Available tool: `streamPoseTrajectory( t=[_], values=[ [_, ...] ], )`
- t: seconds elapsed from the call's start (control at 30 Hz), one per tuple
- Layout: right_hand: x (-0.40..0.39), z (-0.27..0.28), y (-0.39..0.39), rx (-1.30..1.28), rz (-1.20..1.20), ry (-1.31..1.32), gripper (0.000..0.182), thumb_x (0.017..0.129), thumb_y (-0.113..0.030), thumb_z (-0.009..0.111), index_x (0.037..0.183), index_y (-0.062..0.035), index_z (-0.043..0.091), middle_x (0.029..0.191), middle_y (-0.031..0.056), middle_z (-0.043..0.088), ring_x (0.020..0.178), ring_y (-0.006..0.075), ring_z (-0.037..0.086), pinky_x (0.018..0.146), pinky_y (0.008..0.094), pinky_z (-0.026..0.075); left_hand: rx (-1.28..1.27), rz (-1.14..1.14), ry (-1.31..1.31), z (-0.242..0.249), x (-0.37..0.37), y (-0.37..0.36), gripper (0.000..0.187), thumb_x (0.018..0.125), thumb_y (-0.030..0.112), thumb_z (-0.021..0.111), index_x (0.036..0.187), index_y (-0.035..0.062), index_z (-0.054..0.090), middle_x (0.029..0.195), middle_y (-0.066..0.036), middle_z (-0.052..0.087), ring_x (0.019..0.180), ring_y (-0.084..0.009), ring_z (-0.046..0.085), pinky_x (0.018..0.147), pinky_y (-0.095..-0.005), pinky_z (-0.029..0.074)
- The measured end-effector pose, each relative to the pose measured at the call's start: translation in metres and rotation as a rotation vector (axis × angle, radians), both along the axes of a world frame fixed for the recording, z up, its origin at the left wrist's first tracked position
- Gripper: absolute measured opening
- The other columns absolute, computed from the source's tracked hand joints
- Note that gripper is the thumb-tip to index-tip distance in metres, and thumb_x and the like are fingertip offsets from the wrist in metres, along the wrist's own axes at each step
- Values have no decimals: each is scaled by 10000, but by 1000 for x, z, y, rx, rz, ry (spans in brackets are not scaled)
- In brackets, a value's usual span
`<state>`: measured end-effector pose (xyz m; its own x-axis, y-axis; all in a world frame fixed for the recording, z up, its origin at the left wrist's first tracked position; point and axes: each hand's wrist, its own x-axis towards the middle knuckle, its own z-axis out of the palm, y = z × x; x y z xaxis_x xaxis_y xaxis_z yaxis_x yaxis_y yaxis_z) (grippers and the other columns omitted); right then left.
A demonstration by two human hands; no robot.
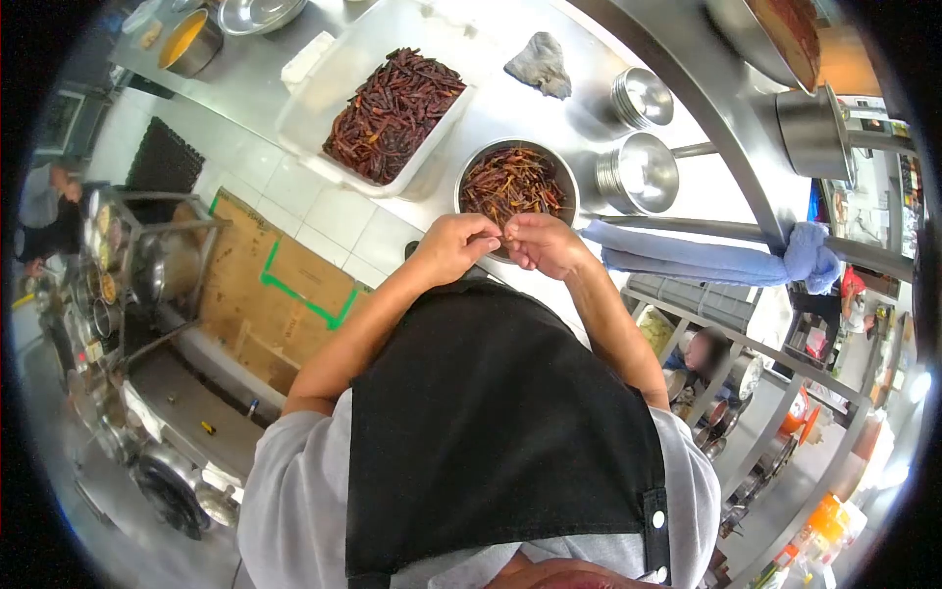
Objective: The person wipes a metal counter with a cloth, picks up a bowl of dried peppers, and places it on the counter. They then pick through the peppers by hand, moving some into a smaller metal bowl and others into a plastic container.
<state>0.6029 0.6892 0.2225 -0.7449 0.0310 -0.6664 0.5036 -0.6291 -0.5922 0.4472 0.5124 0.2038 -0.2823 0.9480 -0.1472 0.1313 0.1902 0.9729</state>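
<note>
My left hand [453, 245] and my right hand [546, 243] meet fingertip to fingertip at the near rim of a round steel bowl [471, 163] on the steel counter. Between the fingers sits a small dark piece, apparently one dried chilli [506, 233]; both hands pinch it. The bowl holds dried chilli pieces and stems [512, 184]. Beyond it to the left stands a white plastic tub [310, 99] heaped with whole dried red chillies [392, 113].
Two stacks of empty steel bowls [643, 172] stand right of the bowl, a grey rag [541, 65] behind. A blue towel [716, 261] hangs on a rail. Left on the floor: cardboard [257, 294], a trolley of pots [128, 285]. A seated person [703, 355] is lower right.
</note>
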Motion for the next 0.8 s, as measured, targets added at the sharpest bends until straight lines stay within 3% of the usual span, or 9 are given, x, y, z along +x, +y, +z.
streamPoseTrajectory(
  t=[0.1, 0.2, 0.23, 0.33, 0.43, 0.53, 0.63, 0.73, 0.8],
  values=[
    [-10, 2, -3, -23, -210, 156, 180, 995, -243, 642, 925, -77, 646, 755, 11, 599, 604, 126, 573, 503, 284, 396, -25, -35, 33, 3, -16, -1, 140, 954, 104, 708, 1043, -4, 715, 900, -86, 723, 802, -128, 643, 728, -300, 511],
    [-21, 10, 16, 560, -145, -105, 206, 1001, -239, 626, 922, -50, 653, 755, 10, 597, 617, 136, 592, 520, 294, 432, -107, -79, 0, 1, -39, -12, 153, 970, 99, 684, 1082, -2, 708, 911, -69, 725, 833, -123, 641, 761, -297, 508],
    [-23, 13, 18, 980, 91, -208, 164, 979, -184, 617, 934, -37, 671, 813, 69, 641, 665, 219, 658, 582, 353, 508, -111, -77, -112, -8, -44, -19, 164, 974, 99, 677, 1103, 2, 705, 913, -64, 724, 838, -126, 640, 771, -297, 507],
    [-25, -6, 13, 1821, 314, -107, 110, 924, -137, 629, 953, -54, 694, 911, 145, 665, 768, 320, 690, 684, 420, 553, -133, -30, -411, -18, -51, -35, 242, 989, 109, 651, 1214, 23, 678, 910, -30, 700, 824, -108, 609, 760, -269, 482],
    [-44, -15, 11, 1866, 295, 52, 116, 878, -130, 636, 960, -98, 711, 1004, 169, 665, 867, 373, 678, 755, 465, 552, -193, -14, -535, -3, -64, -41, 292, 1008, 112, 621, 1292, 50, 652, 919, -9, 672, 829, -74, 583, 732, -236, 459],
    [-57, -18, 15, 1908, 444, 42, 121, 880, -129, 628, 957, -98, 716, 996, 151, 670, 879, 365, 683, 759, 459, 555, -117, 115, -735, -20, -64, -39, 294, 1029, 152, 595, 1308, 69, 638, 922, -19, 656, 847, -114, 612, 752, -273, 487],
    [-54, -13, 19, 1870, 387, 82, 117, 884, -117, 634, 960, -97, 722, 993, 157, 661, 872, 373, 675, 758, 467, 552, 63, 222, -1073, -16, -59, -33, 232, 1042, 201, 578, 1232, 84, 645, 923, -32, 644, 862, -169, 641, 772, -326, 516],
    [-41, -28, 33, 1788, 122, 375, 100, 920, -121, 656, 978, -73, 723, 936, 138, 674, 803, 324, 679, 744, 457, 549, 154, 254, -1260, -12, -51, -26, 177, 1044, 233, 579, 1125, 84, 632, 939, -46, 646, 890, -215, 661, 779, -375, 533],
    [-33, -23, 36, 1371, -37, 215, 106, 954, -129, 665, 1001, -48, 716, 898, 99, 691, 734, 243, 659, 669, 402, 540, 137, 314, -1217, -14, -40, -16, 99, 1018, 186, 623, 1040, 90, 613, 942, -63, 667, 861, -200, 667, 745, -341, 533]
  ],
)
